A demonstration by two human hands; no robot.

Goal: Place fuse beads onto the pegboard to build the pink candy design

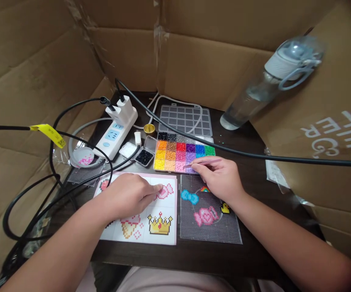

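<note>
My left hand (129, 194) rests on a printed pattern sheet (163, 211), a finger stretched out at the pink candy picture (165, 191); it holds nothing. In my right hand (219, 178) are thin tweezers (204, 162), their tip over a pink compartment in the front row of the bead box (171, 155). Whether a bead is between the tips is too small to tell. Below that hand lies a clear pegboard (212, 235), bearing a pink bead candy (206, 216), a blue bead bow (190, 196), a partly hidden rainbow piece (205, 189) and a yellow piece (225, 208).
A small box of black beads (144, 157) and a gold cup (149, 128) stand behind the sheet. Left are a power strip (114, 134) and a dish of pink beads (83, 157). A black cable (254, 157) crosses the view. A water bottle (254, 97) stands right; cardboard walls surround the table.
</note>
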